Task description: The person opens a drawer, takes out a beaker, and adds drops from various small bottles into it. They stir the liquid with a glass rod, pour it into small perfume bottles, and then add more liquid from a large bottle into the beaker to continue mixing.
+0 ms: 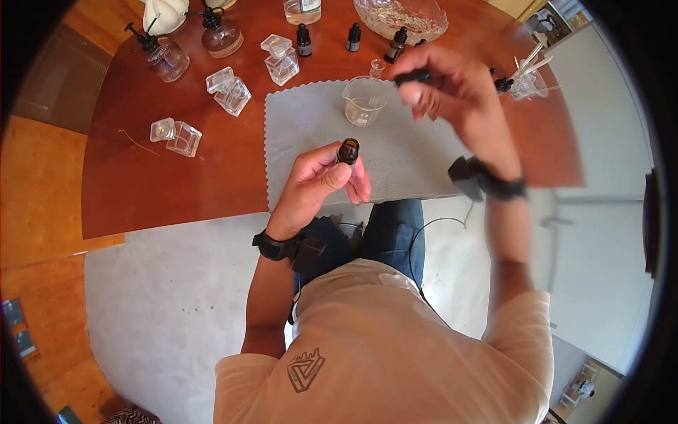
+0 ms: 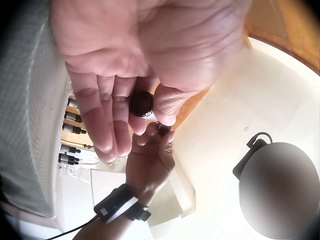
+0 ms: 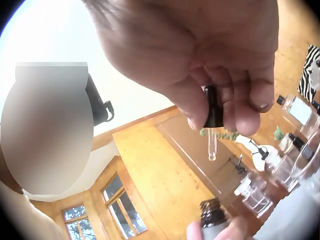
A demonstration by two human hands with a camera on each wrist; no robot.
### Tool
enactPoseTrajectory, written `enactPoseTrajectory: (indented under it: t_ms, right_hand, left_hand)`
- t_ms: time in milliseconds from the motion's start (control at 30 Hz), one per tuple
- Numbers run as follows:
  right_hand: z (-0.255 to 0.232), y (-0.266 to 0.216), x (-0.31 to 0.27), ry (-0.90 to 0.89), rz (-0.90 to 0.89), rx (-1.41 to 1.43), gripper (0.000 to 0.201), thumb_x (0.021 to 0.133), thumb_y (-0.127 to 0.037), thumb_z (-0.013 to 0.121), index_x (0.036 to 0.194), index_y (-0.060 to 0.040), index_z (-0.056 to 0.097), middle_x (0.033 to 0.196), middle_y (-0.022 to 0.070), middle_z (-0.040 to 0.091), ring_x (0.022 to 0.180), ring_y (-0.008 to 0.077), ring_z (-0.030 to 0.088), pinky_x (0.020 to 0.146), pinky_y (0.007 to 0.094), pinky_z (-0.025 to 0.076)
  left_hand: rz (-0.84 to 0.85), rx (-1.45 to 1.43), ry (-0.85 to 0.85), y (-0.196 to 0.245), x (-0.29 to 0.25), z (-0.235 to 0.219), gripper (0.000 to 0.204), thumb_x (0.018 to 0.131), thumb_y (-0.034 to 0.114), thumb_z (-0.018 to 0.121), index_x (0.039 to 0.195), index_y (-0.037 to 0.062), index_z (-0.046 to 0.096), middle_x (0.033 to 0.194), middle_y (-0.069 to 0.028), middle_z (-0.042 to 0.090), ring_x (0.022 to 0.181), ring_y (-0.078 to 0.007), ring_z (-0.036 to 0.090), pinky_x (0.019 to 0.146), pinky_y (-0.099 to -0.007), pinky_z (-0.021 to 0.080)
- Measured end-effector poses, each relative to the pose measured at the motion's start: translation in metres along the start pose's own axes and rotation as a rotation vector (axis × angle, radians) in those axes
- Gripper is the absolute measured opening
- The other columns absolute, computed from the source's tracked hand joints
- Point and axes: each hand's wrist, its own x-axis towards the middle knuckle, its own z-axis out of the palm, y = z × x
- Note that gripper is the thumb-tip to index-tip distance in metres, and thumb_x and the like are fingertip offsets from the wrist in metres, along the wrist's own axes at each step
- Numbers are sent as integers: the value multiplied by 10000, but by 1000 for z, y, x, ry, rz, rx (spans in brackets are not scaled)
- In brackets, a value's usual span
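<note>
My left hand [image 1: 318, 177] holds a small amber glass bottle [image 1: 349, 151] between thumb and fingers, its threaded neck uncapped and facing up. Above and to the right, my right hand [image 1: 459, 92] pinches a dropper [image 3: 214, 117] by its black cap. The clear glass tube of the dropper points down, apart from the bottle's mouth in the right wrist view. A glass beaker [image 1: 361, 112] stands on the grey mat [image 1: 304, 120], beyond the left hand. In the left wrist view the bottle's dark round base [image 2: 142, 104] shows between the fingers.
Clear square bottles [image 1: 233, 97] with their stoppers beside them stand left of the mat. Pump bottles [image 1: 168, 62] are at the far left. Several dark dropper bottles [image 1: 304, 41] line the back, near a glass bowl [image 1: 406, 25]. A reed holder [image 1: 526, 85] stands at right.
</note>
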Motion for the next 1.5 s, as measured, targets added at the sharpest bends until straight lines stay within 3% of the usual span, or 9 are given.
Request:
enactPoseTrajectory:
  t_ms: [33,133,267,467,667,967,1067,1267,1500]
  right_hand:
    - [-8,0,5,3,21,-38,154,962,-108,716,1091,-24,706,860,-18,682,673,60,595,620,224,456]
    - [-19,22,20,38,107,1,212,972,-110,700,1149,3,666,854,41,692,667,92,630,564,210,433]
    - [-19,49,27,9,124,-19,192,961,-151,733,1111,-33,718,826,-27,671,648,50,588,584,217,436]
    - [-13,60,29,-20,121,-60,192,976,-130,698,1145,-40,720,817,-14,691,644,55,611,566,206,440]
    - [-6,55,27,-59,165,131,239,976,-91,684,1206,-29,697,795,16,685,668,73,646,558,220,449]
    - [-10,54,28,-51,232,440,411,1117,-303,464,1255,30,663,878,54,702,708,100,670,582,214,464]
    - [-9,52,27,-51,223,459,428,1123,-301,441,1277,40,648,902,68,704,733,105,677,602,219,478]
    - [-11,53,25,-33,243,502,432,1119,-288,450,1298,59,635,913,76,705,747,118,682,634,226,499]
    - [-9,53,24,-69,313,554,376,1075,-249,567,1273,57,660,891,69,721,746,98,689,620,212,482]
  left_hand:
    - [9,-5,12,0,0,0,471,1019,506,615,1010,36,618,887,-131,696,806,-209,688,700,-321,524]
    - [30,-18,37,1,0,1,458,1028,493,608,1008,36,617,886,-128,692,806,-205,685,701,-318,521]
    - [57,-39,46,-2,0,1,404,1051,424,602,999,24,620,887,-111,703,793,-182,686,697,-303,533]
    - [51,-34,34,-2,1,-1,396,1057,399,608,991,9,628,881,-101,704,777,-165,680,702,-293,535]
    - [48,-35,30,-2,1,-1,391,1054,389,617,992,3,631,875,-98,699,771,-157,673,704,-288,532]
    - [51,-38,30,-3,1,-1,341,1061,336,616,997,1,634,868,-91,695,775,-150,663,709,-291,531]
    - [49,-26,30,-3,1,-1,328,1065,320,611,998,1,634,873,-90,695,778,-150,661,711,-293,533]
    - [49,-16,33,-3,1,-1,310,1067,300,609,991,1,633,874,-88,696,776,-147,660,711,-293,534]
    - [35,-10,40,-2,2,-1,302,1063,294,619,984,3,632,875,-88,697,773,-141,656,712,-290,532]
